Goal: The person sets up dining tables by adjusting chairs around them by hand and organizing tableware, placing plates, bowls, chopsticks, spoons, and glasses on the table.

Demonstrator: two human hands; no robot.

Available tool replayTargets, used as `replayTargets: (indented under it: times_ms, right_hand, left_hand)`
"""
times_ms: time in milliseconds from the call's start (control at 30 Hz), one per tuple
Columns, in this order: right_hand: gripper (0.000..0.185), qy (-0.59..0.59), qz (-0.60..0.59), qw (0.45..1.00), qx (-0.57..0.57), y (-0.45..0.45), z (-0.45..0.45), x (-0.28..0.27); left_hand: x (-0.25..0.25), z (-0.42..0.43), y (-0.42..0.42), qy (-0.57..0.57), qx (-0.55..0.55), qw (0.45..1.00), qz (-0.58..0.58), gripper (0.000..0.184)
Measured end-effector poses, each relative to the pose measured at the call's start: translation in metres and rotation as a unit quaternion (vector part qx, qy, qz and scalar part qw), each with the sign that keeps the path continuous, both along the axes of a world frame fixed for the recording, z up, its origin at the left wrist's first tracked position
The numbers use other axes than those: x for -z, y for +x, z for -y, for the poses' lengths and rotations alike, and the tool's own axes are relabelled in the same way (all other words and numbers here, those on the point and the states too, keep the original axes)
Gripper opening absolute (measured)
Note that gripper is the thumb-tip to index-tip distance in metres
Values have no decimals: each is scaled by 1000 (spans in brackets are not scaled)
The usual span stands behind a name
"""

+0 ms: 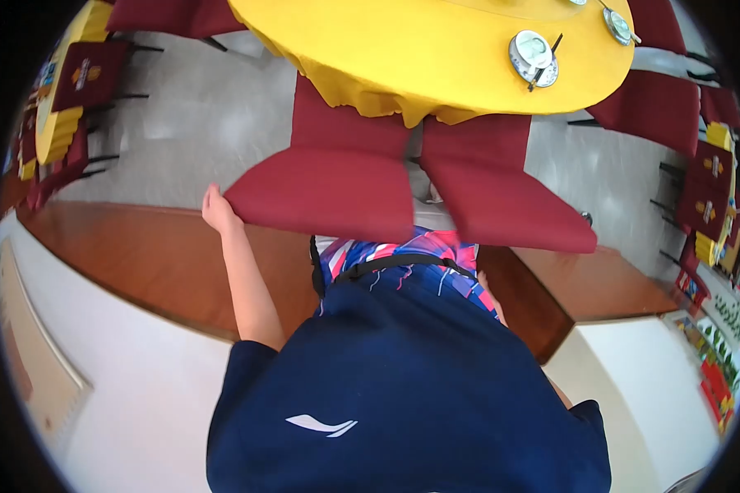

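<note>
My left hand (220, 210) is at the outer left edge of a dark red chair (329, 193), its fingers closed against the upholstery. A second red chair (510, 201) stands beside it, with a narrow gap between the two. Low at my right hip, my right hand (490, 297) is partly hidden behind my patterned shorts (403, 251); its fingers cannot be made out. Both chairs face a round table with a yellow cloth (419, 57). On the cloth, a white bowl on a plate (534, 56) has dark chopsticks (544, 72) beside it.
Behind me runs a brown wooden ledge (140, 255) along a white wall (123, 329). More red chairs (654, 111) surround the table. Other yellow-covered tables (57, 135) stand at far left and right. Grey tiled floor (189, 123) lies between. Plants (719, 349) are at the right.
</note>
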State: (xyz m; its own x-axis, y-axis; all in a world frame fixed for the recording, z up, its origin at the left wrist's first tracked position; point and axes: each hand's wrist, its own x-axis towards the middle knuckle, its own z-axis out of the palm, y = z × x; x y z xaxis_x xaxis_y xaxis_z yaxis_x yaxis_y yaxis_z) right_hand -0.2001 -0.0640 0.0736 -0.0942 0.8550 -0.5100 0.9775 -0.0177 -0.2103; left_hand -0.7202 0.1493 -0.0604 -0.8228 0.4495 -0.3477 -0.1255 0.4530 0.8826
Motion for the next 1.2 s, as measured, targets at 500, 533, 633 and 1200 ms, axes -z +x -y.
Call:
replayTargets:
  times_ms: [500, 533, 633, 1200]
  right_hand:
    - [74, -203, -205, 951, 109, -288, -41, 26]
    - [73, -208, -214, 948, 108, -292, -42, 26]
    - [73, -223, -236, 939, 115, -302, -42, 30]
    - [71, -329, -315, 823, 338, -568, -88, 13]
  left_hand:
    - [-21, -1, -14, -62, 408, 911, 9, 27]
    - [-22, 3, -16, -70, 402, 913, 6, 27]
    - [-15, -5, -25, -68, 494, 867, 19, 25]
    - [-51, -165, -212, -166, 899, 215, 344, 38]
